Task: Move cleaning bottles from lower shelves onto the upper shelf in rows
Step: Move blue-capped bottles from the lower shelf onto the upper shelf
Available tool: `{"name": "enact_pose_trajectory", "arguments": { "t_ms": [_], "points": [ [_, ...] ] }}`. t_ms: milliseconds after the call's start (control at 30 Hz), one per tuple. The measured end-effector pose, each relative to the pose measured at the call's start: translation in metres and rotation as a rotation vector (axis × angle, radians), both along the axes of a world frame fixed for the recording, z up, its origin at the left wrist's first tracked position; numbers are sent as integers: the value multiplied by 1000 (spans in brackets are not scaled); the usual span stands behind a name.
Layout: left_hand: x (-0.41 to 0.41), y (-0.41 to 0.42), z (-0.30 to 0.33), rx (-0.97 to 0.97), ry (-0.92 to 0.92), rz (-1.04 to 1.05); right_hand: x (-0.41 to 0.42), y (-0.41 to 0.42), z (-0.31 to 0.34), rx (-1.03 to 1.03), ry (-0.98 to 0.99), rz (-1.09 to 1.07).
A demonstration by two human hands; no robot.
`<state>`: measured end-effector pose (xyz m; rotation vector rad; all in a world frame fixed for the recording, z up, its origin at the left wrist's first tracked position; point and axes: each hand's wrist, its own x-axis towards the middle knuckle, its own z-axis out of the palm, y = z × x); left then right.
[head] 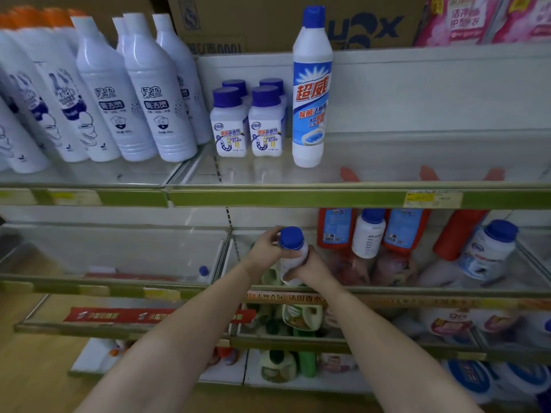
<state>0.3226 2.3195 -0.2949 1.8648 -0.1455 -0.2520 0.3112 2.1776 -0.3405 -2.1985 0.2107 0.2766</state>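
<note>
A: What's held?

B: A small white bottle (293, 254) with a blue cap, over the lower shelf (387, 290). Left hand (266, 248) fingers curl at its cap; right hand (311, 265) wraps its body. Label unreadable.

A: Above the fingers?

B: On the upper shelf (298, 198), four small blue-capped bottles (249, 120) in two rows, and one tall bottle (311, 87) reading 超威.

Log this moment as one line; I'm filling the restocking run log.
stage: pickup | left hand: grips cap | right hand: grips small blue-capped bottle | location: lower shelf | upper shelf: not yet placed
</note>
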Motion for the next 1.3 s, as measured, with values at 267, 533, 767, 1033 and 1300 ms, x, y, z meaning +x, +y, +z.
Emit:
{"name": "enact_pose_trajectory", "arguments": {
  "t_ms": [267,533,767,1033,1300],
  "points": [
    [-24,21,26,118,-97,-148,-68,15,34,153,-13,-180],
    [-68,30,24,73,-101,-238,-122,36,37,211,10,-276],
    [-89,50,20,-26,-4,-154,-151,51,36,182,-27,-291],
    [-94,59,27,-195,140,2,-152,64,40,282,48,-215],
    [-89,64,29,-359,340,274,-146,67,41,361,183,-125]
  ]
}}
